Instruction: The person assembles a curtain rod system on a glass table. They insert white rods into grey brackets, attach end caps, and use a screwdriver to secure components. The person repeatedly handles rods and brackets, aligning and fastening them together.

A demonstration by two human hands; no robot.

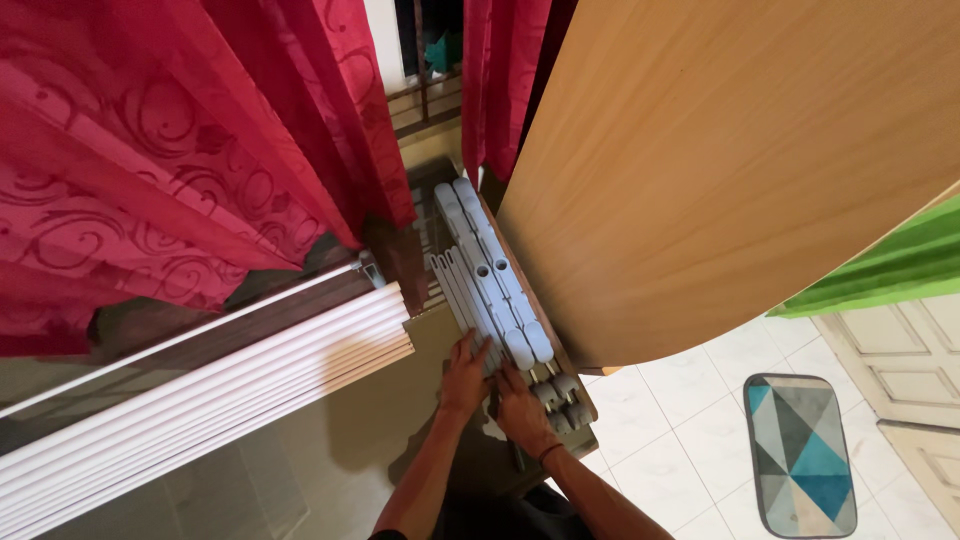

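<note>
Both hands, the left hand (465, 375) and the right hand (522, 408), press with fingers spread flat, gripping nothing, on the lower end of a folded grey rack (487, 275), wooden tabletop (700, 170) leaning just beyond, red curtains (170, 150) farther left.

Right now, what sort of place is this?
Probably a room in a home, by a window: red patterned curtains, white tiled floor with a blue geometric mat, and a large tilted wooden board.

a home, red patterned curtains (170, 150), tiled floor (690, 420), small patterned rug (803, 452)
</note>
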